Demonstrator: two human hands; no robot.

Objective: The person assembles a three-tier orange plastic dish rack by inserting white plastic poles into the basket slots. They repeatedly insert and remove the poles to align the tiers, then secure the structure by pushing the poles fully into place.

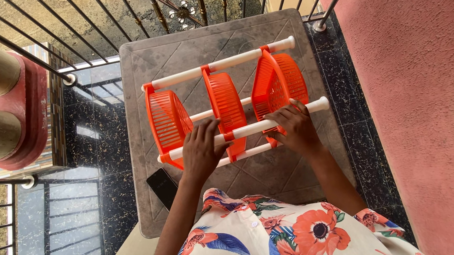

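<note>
Hands were both down on the rack (227,104), an orange-and-white shelf unit that lay tipped on its side across the grey plastic table (165,52). The left hand (201,150) sat at about seven o'clock of the rack, fingers curled over the near white tube (252,128), closed around it next to an orange collar. The right hand (296,128) was at five o'clock, wrapped over the same tube just below the right-hand orange basket (278,84). Three baskets stood on edge between the white tubes: one at nine o'clock (168,119), one in the middle (225,102), that one at three o'clock. The far tube (217,66) ran along twelve o'clock, well apart from both hands. A dark phone (163,187) lay flat at the table's seven o'clock corner, near the left forearm. A black railing (97,14) stood beyond the table, a pink wall (429,50) at three o'clock.
</note>
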